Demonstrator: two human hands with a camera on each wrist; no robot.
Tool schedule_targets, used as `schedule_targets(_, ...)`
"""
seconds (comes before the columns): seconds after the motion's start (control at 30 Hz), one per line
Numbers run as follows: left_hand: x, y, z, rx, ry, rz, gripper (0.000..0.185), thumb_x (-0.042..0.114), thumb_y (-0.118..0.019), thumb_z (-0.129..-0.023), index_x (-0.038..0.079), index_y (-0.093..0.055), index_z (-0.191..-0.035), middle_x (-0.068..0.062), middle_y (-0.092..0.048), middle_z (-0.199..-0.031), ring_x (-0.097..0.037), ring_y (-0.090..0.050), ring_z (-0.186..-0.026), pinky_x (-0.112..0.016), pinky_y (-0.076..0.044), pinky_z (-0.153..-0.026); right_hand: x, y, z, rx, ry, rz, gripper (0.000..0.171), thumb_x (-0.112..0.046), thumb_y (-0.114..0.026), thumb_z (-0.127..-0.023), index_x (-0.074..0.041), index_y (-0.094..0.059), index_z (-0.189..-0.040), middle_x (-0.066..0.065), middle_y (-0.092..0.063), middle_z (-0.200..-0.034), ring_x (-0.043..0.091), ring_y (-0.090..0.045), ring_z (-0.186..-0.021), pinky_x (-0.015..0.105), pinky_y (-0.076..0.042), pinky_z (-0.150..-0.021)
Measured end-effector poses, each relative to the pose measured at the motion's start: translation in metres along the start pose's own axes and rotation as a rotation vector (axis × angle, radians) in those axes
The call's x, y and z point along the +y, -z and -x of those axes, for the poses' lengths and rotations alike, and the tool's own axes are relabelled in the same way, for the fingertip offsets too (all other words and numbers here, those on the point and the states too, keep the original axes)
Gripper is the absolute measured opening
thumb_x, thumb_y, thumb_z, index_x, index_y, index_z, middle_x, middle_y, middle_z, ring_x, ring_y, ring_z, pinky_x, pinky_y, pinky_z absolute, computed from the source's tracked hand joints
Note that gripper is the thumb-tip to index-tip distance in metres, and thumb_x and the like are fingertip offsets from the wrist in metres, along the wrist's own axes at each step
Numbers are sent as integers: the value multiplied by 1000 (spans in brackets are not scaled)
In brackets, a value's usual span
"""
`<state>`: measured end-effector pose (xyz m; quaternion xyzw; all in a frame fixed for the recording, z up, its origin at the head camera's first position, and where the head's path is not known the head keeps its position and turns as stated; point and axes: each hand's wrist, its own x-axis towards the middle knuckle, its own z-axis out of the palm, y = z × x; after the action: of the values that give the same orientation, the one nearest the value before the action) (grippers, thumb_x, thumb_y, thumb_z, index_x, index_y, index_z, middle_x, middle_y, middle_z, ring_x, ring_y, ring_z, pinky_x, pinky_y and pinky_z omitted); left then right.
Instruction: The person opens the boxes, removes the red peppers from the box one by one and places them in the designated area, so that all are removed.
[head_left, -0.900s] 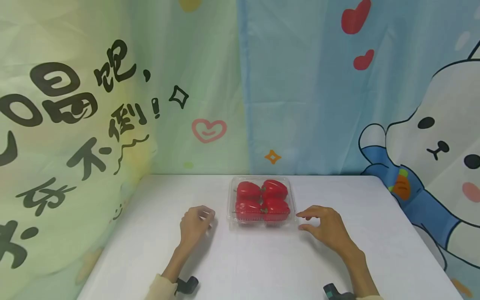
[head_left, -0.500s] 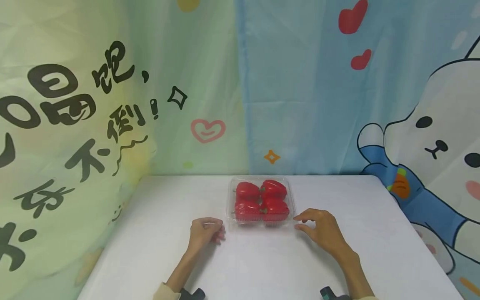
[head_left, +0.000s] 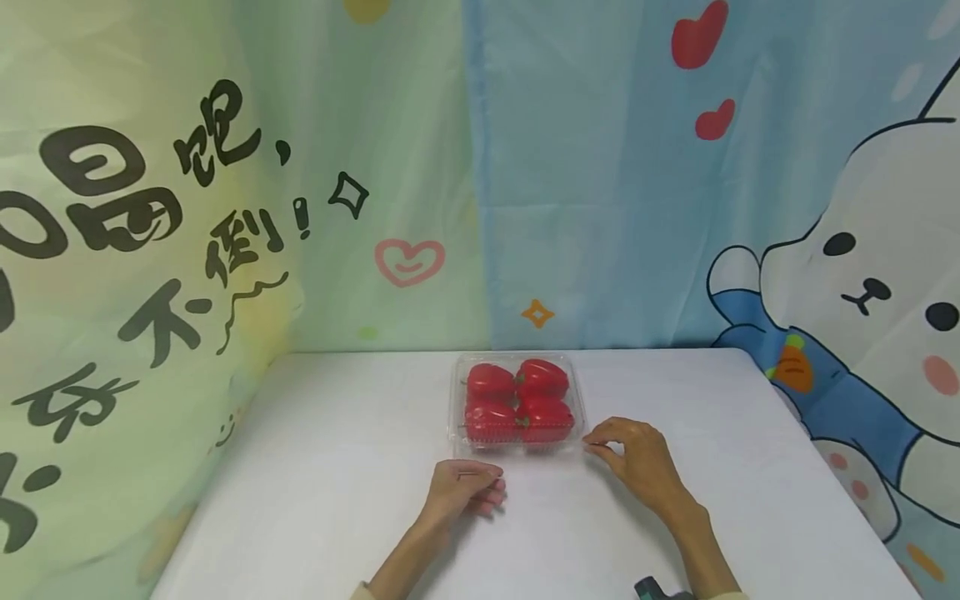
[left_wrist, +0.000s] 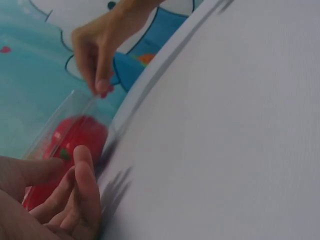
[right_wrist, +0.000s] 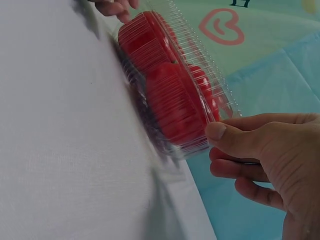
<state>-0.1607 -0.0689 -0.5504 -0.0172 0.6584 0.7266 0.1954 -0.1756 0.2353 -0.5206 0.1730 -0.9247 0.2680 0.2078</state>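
A clear plastic clamshell box (head_left: 456, 433) with several red bell peppers (head_left: 543, 379) inside sits on the white table, its lid down. My right hand (head_left: 637, 462) pinches the box's near right corner; in the right wrist view the thumb (right_wrist: 217, 131) lies on the rim there, with the other fingers loosely bent below. In front of the box's near edge is my left hand (head_left: 465, 490), holding nothing, its fingers relaxed and slightly bent. From the left wrist view, its fingers (left_wrist: 85, 185) overlap the box and a pepper.
The white tabletop (head_left: 315, 467) stretches to both sides of the box. Behind it hangs a printed curtain (head_left: 570, 167) with hearts, lettering and a cartoon figure, meeting the table's back edge. A dark wrist device (head_left: 656, 589) shows at the right wrist.
My left hand has moved right, from beside the box to in front of it. The fingers of my right hand have drawn together at the box's corner. The view has turned slightly.
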Motion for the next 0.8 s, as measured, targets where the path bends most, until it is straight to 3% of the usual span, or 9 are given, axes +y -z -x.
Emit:
schedule_targets(0.17, -5, -39, -3, -11, -4, 39, 28, 18, -72, -91, -5, -74, -106, -15, -79, -95, -7, -72, -65, -17, -55, -55, 0, -3, 2, 36, 45, 3, 16, -13, -88, -72, -19, -81, -85, -10, -76, -85, 12, -72, -84, 39, -58, -76)
schedule_targets(0.4, -9, -85, -20, 57, -79, 86, 27, 19, -72, -91, -2, -75, -107, -16, -79, -97, -6, -72, -65, -16, -54, -55, 0, -4, 3, 63, 60, 19, 18, -10, -87, -72, -19, -80, -85, -10, -76, -85, 12, -72, -83, 39, -58, -75)
schedule_targets(0.8, -14, -115, -42, 97, -94, 182, 20, 20, -77, -87, 4, -78, -100, -14, -79, -94, -6, -70, -60, -15, -53, -53, 2, -8, 3, 79, 63, 25, 20, -8, -87, -71, -21, -80, -85, -11, -76, -86, 12, -71, -84, 38, -57, -73)
